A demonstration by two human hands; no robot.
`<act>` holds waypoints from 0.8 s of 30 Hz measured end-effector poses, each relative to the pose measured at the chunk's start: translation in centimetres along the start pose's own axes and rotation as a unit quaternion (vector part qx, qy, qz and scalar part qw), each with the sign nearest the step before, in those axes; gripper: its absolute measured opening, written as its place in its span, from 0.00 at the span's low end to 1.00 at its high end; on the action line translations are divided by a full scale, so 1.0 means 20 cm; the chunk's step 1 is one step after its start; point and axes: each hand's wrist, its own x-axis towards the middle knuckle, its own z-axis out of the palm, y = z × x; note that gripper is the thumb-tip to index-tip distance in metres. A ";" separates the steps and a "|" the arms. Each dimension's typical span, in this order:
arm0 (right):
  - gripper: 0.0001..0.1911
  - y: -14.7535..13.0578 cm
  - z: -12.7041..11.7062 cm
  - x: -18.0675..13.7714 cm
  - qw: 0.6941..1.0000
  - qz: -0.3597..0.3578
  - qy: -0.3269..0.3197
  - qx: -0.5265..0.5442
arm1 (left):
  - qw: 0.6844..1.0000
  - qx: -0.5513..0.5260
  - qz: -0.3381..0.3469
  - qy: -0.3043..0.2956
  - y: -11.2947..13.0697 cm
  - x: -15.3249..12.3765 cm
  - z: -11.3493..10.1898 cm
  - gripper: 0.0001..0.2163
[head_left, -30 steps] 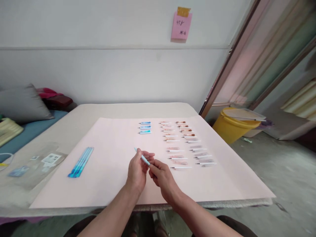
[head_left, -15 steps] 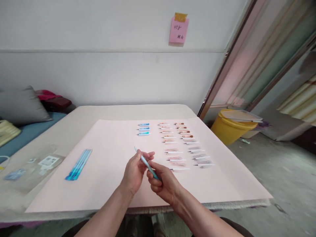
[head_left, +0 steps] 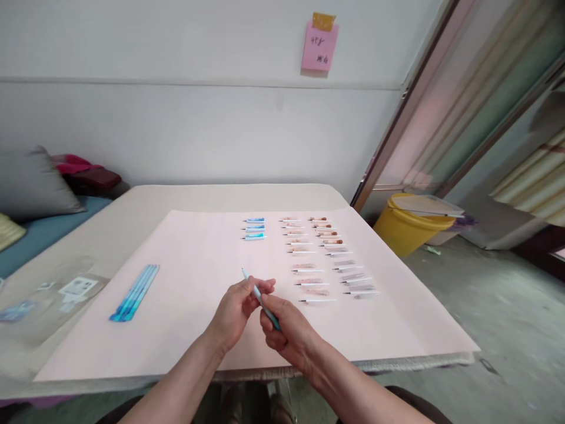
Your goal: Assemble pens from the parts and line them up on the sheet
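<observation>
The pale blue pen (head_left: 259, 296) was held in the air above the near middle of the pink sheet (head_left: 198, 259), its thin tip pointing toward the sheet's far side. From where I stood it looked light and stiff, a smooth barrel that could well roll or slip between dry fingers; the thick middle seemed the sure place to grip, with the narrow tip the part to spare. It was slim and straight — pale toward the point, deepening to teal at the near end.

Both hands had it. The right hand (head_left: 289, 333) was curled about the teal end, thumb laid along the barrel, while the left hand (head_left: 236, 309) kept a looser pinch nearer the tip, its other fingers partly spread.

On the sheet's left part lay a few blue pens (head_left: 135, 294) side by side. Toward its far edge were three blue-and-white pieces (head_left: 254, 228), and on its right part stood two columns of white sticks with dark tips (head_left: 315, 301), set among clear, orange and brown pieces. Left of the sheet, on the table (head_left: 233, 196), a clear plastic bag (head_left: 53, 318) lay flat.
</observation>
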 end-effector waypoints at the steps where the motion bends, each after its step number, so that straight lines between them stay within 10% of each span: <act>1: 0.15 0.00 0.00 0.00 0.999 -0.025 0.006 -0.020 | 1.000 -0.003 -0.004 0.001 0.00 0.00 0.00 0.16; 9: 0.16 -0.01 -0.01 0.02 0.932 -0.209 0.118 -0.271 | 0.988 0.067 0.054 0.124 0.00 0.00 0.00 0.10; 18: 0.19 -0.04 -0.03 0.00 0.997 -0.034 -0.045 -0.049 | 0.994 0.074 0.064 0.049 0.05 -0.02 0.03 0.09; 24: 0.17 -0.04 -0.03 0.02 0.953 -0.181 0.069 -0.231 | 0.993 0.072 0.047 0.078 0.05 -0.01 0.02 0.09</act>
